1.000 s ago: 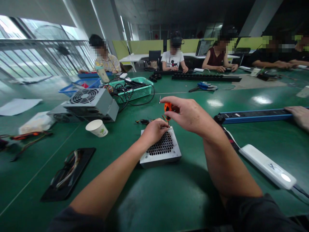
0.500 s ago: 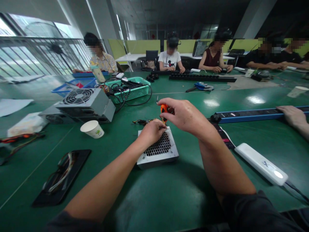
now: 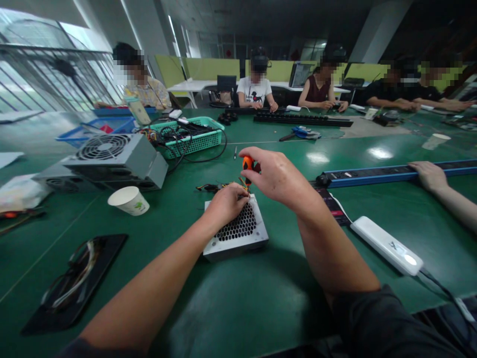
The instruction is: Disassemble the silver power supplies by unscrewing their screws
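A small grey power supply unit [image 3: 238, 237] with a honeycomb grille lies on the green table in front of me. My left hand [image 3: 222, 202] rests on its far edge, fingers curled against the casing near the coloured wires [image 3: 219, 187]. My right hand [image 3: 278, 176] is closed round an orange-handled screwdriver [image 3: 248, 165] held upright over the unit's far corner. The screwdriver's tip is hidden behind my left hand.
A larger power supply [image 3: 112, 160] and a paper cup [image 3: 128, 200] stand to the left, a teal basket [image 3: 194, 135] of cables behind. A black tray [image 3: 70, 283] lies near left. A white power strip [image 3: 387, 245] and a blue strip [image 3: 387, 173] under another person's hand [image 3: 430, 175] lie right. Several people sit across the table.
The view has swung to the right, so everything shifts left in frame. Both hands stay on the unit and the screwdriver in nearly the same pose.
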Available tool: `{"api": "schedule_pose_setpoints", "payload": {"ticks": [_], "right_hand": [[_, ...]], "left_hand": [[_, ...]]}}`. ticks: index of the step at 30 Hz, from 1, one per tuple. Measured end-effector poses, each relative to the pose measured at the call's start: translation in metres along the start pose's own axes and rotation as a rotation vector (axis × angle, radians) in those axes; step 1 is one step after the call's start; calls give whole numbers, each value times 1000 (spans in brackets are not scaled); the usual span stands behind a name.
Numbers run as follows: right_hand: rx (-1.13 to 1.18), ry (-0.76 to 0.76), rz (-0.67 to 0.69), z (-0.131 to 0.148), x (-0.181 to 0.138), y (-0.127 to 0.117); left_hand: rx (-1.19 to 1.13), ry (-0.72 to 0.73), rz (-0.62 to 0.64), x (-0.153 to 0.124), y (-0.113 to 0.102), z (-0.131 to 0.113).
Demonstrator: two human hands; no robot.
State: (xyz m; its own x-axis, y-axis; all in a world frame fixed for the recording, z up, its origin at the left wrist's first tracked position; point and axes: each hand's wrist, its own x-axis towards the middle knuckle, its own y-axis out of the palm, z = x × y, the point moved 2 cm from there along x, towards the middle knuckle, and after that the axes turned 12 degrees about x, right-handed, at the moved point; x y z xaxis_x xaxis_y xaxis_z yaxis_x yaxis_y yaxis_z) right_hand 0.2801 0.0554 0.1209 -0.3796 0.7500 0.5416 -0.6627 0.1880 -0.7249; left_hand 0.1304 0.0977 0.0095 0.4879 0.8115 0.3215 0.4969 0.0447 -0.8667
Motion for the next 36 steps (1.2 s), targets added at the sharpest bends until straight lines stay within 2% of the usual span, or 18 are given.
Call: {"api": "schedule_pose_setpoints", "payload": {"ticks": [23,28,36], "right_hand": [[16,-53,-12,-4,2,5],[25,-45,41,2,-1,4],[27,-80,33,1,1,8]], "left_hand": [[13,-11,8,-2,0,-2],[6,-18,8,-1,-3,-4],[-7,-20,1,-1,-1,-2]]}}
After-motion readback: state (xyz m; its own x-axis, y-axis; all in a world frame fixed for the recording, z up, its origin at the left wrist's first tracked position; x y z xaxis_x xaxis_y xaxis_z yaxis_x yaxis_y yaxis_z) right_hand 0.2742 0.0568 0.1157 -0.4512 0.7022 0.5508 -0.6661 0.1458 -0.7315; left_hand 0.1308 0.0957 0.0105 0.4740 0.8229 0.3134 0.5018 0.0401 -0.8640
